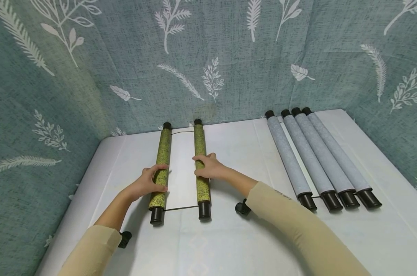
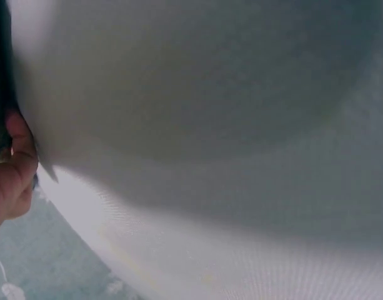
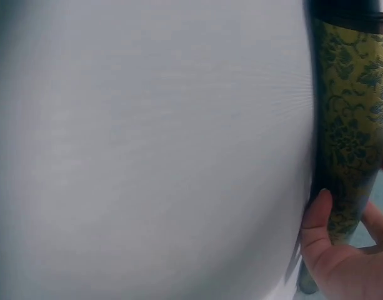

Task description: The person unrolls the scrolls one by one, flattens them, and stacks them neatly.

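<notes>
Two slim rolled scrolls covered in yellow-green floral brocade, with black end knobs, lie roughly parallel on the white tabletop in the head view. Thin dark cords (image 1: 181,208) span the gap between their ends. My left hand (image 1: 147,184) grips the left green scroll (image 1: 163,147) around its middle, thumb on the near side. Around the middle of the right green scroll (image 1: 200,143), my right hand (image 1: 210,166) has its thumb and fingers on either side. The right wrist view shows the dark flower pattern of this scroll (image 3: 350,119) close up, with the thumb against it.
Several grey-blue scrolls (image 1: 286,157) with black knobs lie side by side at the right of the white table (image 1: 236,237). Leaf-patterned teal cloth (image 1: 139,46) rises behind the table and at both sides. A small black device (image 1: 242,207) sits at each wrist.
</notes>
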Action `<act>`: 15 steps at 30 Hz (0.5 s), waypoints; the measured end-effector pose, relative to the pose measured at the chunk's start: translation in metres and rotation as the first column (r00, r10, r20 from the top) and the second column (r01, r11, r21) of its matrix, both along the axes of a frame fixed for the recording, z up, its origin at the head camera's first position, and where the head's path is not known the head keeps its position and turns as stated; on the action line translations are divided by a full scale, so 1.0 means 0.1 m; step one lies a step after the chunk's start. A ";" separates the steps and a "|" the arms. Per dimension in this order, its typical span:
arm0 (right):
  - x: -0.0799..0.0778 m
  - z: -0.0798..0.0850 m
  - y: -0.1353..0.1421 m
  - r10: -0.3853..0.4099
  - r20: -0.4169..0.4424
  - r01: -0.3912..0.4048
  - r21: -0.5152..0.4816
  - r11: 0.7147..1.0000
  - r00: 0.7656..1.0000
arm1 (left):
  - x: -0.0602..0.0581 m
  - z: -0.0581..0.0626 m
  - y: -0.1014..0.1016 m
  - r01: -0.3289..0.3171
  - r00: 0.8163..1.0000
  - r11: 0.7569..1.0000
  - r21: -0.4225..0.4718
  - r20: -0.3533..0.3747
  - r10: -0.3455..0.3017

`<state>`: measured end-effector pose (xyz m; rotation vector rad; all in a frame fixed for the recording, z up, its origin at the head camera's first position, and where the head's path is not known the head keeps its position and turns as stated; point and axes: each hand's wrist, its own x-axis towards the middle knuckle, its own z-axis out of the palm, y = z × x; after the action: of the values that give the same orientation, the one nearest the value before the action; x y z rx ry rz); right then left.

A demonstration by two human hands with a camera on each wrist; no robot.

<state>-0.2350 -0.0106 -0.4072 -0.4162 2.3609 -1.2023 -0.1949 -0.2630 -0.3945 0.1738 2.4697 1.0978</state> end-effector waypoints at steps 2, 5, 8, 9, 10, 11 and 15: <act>0.00 0.00 0.01 0.006 -0.018 -0.006 0.018 1.000 1.000 | 0.00 -0.01 0.00 0.000 1.000 1.000 -0.011 -0.007 0.000; 0.02 -0.01 0.01 0.006 -0.051 -0.003 0.049 0.999 0.999 | 0.01 -0.02 0.00 -0.010 1.000 1.000 -0.026 -0.030 0.009; 0.03 0.00 0.02 -0.019 -0.069 0.023 0.060 0.998 0.997 | 0.01 -0.03 0.00 -0.018 0.999 0.999 -0.041 -0.050 0.016; 0.03 0.00 0.02 -0.028 -0.073 0.032 0.061 0.998 0.997 | 0.02 -0.04 0.00 -0.024 0.998 0.999 -0.046 -0.055 0.022; 0.04 0.01 0.02 -0.039 -0.078 0.044 0.062 0.997 0.996 | 0.02 -0.04 0.00 -0.030 0.998 0.998 -0.054 -0.058 0.027; 0.04 0.01 0.02 -0.048 -0.084 0.053 0.061 0.997 0.995 | 0.02 -0.04 0.01 -0.036 0.998 0.997 -0.065 -0.061 0.032; 0.05 0.01 0.03 -0.067 -0.102 0.073 0.057 0.996 0.993 | 0.02 -0.06 0.04 -0.067 0.994 0.991 -0.115 -0.091 0.056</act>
<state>-0.2300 -0.0078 -0.4063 -0.3853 2.5100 -1.1624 -0.1931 -0.2587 -0.4010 0.1128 2.6258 0.9851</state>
